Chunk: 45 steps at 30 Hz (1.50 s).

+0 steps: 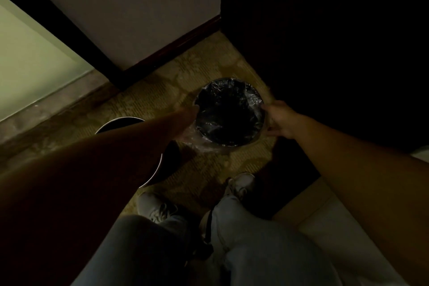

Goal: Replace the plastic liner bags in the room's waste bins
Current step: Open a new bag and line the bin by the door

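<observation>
A round dark waste bin (228, 90) stands on the patterned carpet in a dim corner. A clear plastic liner bag (199, 144) lines its inside and folds over the rim, bunching loose at the near left. My left hand (191, 111) grips the liner at the bin's left rim. My right hand (282, 121) holds the liner at the right rim. Both arms reach forward from the bottom of the view.
A second round bin (120, 123) with a pale metal rim stands to the left, partly hidden under my left arm. A white wall with dark skirting (176, 46) rises behind. Dark furniture (336, 53) fills the right. My shoes (241, 184) stand on the carpet below.
</observation>
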Tool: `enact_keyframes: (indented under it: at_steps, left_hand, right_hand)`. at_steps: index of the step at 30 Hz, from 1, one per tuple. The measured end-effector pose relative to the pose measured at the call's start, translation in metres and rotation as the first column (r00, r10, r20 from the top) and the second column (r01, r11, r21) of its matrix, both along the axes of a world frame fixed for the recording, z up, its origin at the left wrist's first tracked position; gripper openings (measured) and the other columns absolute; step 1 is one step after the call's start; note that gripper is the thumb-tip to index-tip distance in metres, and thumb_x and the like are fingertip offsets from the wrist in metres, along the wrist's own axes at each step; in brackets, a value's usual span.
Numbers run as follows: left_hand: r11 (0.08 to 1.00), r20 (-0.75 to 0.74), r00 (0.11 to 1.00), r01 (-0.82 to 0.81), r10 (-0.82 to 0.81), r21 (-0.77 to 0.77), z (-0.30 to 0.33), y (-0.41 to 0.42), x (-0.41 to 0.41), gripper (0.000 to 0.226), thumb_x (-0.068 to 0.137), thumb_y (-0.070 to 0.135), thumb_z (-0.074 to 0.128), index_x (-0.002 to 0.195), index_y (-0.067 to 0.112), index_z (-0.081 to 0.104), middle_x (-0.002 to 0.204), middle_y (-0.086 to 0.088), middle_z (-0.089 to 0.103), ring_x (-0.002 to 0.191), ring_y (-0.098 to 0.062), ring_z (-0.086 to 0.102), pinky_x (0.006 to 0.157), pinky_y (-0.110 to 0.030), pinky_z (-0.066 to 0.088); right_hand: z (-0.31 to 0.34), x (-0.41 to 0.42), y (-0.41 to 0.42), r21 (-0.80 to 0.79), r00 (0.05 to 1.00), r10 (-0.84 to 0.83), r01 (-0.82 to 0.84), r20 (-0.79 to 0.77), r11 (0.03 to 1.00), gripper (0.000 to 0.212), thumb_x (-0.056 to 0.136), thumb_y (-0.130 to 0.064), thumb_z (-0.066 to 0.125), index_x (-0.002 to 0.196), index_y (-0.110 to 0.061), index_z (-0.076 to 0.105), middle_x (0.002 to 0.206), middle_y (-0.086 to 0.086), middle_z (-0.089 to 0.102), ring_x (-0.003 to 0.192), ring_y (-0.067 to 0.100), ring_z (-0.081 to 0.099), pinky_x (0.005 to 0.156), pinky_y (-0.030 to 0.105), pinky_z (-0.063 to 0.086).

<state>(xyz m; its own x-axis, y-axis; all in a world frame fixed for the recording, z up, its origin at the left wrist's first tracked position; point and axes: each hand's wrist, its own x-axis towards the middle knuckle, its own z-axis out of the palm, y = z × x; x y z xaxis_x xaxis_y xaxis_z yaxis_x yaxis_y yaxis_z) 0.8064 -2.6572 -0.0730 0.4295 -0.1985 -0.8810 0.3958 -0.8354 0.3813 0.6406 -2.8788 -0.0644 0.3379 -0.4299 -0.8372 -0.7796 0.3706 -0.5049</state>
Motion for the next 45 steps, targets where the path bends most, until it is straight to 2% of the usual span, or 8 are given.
enact_keyframes:
  at_steps: [8, 12, 15, 22, 25, 32, 40, 45]
  left_hand:
    - [0.933, -0.479, 0.839, -0.345, 0.258, -0.102, 0.002, -0.015, -0.009, 0.062, 0.091, 0.068, 0.049, 0.131, 0.021, 0.052, 0.126, -0.015, 0.059, 0.109, -0.041, 0.061, 0.079, -0.057, 0.057]
    - [0.970, -0.460, 0.875, -0.222, 0.154, -0.097, 0.006, -0.001, 0.001, 0.068, 0.090, 0.074, 0.045, 0.132, 0.022, 0.053, 0.128, -0.019, 0.061, 0.108, -0.042, 0.065, 0.073, -0.056, 0.058]
    - [0.970, -0.419, 0.893, -0.226, 0.167, -0.094, 0.028, 0.014, 0.007, 0.056, 0.094, 0.063, 0.051, 0.119, 0.014, 0.062, 0.116, -0.017, 0.068, 0.088, -0.035, 0.074, 0.062, -0.046, 0.060]
    - [0.967, -0.080, 0.971, -0.232, 0.224, -0.108, 0.059, 0.059, 0.019, 0.021, 0.101, 0.033, 0.051, 0.090, 0.019, 0.063, 0.082, 0.004, 0.062, 0.070, -0.013, 0.058, 0.078, -0.030, 0.057]
    - [0.961, -0.047, 0.966, -0.258, 0.255, -0.101, 0.077, 0.087, 0.022, 0.015, 0.101, 0.032, 0.052, 0.093, 0.021, 0.060, 0.086, 0.004, 0.058, 0.069, -0.009, 0.052, 0.054, -0.021, 0.048]
    - [0.988, 0.178, 0.972, -0.157, 0.156, -0.007, 0.086, 0.162, 0.042, 0.009, 0.100, 0.016, 0.052, 0.103, 0.009, 0.058, 0.093, -0.009, 0.063, 0.088, -0.023, 0.061, 0.079, -0.036, 0.055]
    - [0.929, 0.230, 0.949, 0.125, -0.214, 0.347, 0.038, 0.253, 0.057, 0.032, 0.098, 0.017, 0.057, 0.125, -0.001, 0.061, 0.122, -0.018, 0.066, 0.113, -0.031, 0.065, 0.095, -0.036, 0.051]
    - [0.944, 0.151, 0.971, 0.133, -0.185, 0.303, -0.013, 0.286, 0.067, 0.027, 0.096, 0.014, 0.061, 0.119, -0.001, 0.064, 0.111, -0.016, 0.068, 0.100, -0.028, 0.068, 0.081, -0.035, 0.057]
  right_hand:
    - [-0.008, 0.011, 0.023, 0.124, 0.988, 0.111, -0.097, -0.106, 0.988, 0.017, 0.095, -0.043, 0.062, 0.095, -0.031, 0.050, 0.112, 0.001, 0.059, 0.111, 0.024, 0.058, 0.094, 0.050, 0.056]
    - [-0.006, 0.016, 0.015, 0.064, 0.981, 0.107, -0.098, -0.164, 0.993, 0.076, 0.076, -0.057, 0.073, 0.141, -0.031, 0.043, 0.137, 0.005, 0.053, 0.119, 0.033, 0.055, 0.074, 0.050, 0.061]
    - [-0.001, 0.028, 0.009, -0.150, 0.970, 0.196, -0.218, -0.147, 0.964, 0.101, 0.070, -0.048, 0.075, 0.154, -0.023, 0.025, 0.144, 0.012, 0.049, 0.121, 0.035, 0.056, 0.095, 0.052, 0.054]
    - [0.077, 0.075, 0.085, -0.100, 0.714, 0.666, -0.695, -0.216, 0.712, 0.032, 0.101, -0.031, 0.051, 0.127, -0.014, 0.058, 0.117, 0.006, 0.066, 0.092, 0.018, 0.062, 0.083, 0.033, 0.051]
    - [0.093, 0.089, 0.127, -0.055, 0.666, 0.730, -0.743, -0.154, 0.667, 0.030, 0.103, -0.028, 0.048, 0.126, -0.013, 0.059, 0.117, 0.009, 0.065, 0.093, 0.019, 0.060, 0.083, 0.033, 0.051]
    - [0.085, 0.116, 0.205, 0.029, 0.583, 0.803, -0.807, -0.126, 0.590, 0.032, 0.104, -0.020, 0.043, 0.130, -0.007, 0.056, 0.088, 0.007, 0.056, 0.057, 0.014, 0.045, 0.053, 0.027, 0.038]
    - [0.015, 0.129, 0.257, -0.088, 0.429, 0.872, -0.903, -0.237, 0.421, 0.024, 0.097, -0.019, 0.055, 0.107, 0.001, 0.065, 0.104, 0.020, 0.067, 0.077, 0.025, 0.063, 0.063, 0.025, 0.048]
    - [-0.033, 0.129, 0.270, -0.042, 0.469, 0.839, -0.878, -0.276, 0.477, 0.041, 0.101, -0.025, 0.046, 0.132, -0.001, 0.054, 0.120, 0.020, 0.066, 0.067, 0.027, 0.069, 0.054, 0.030, 0.054]
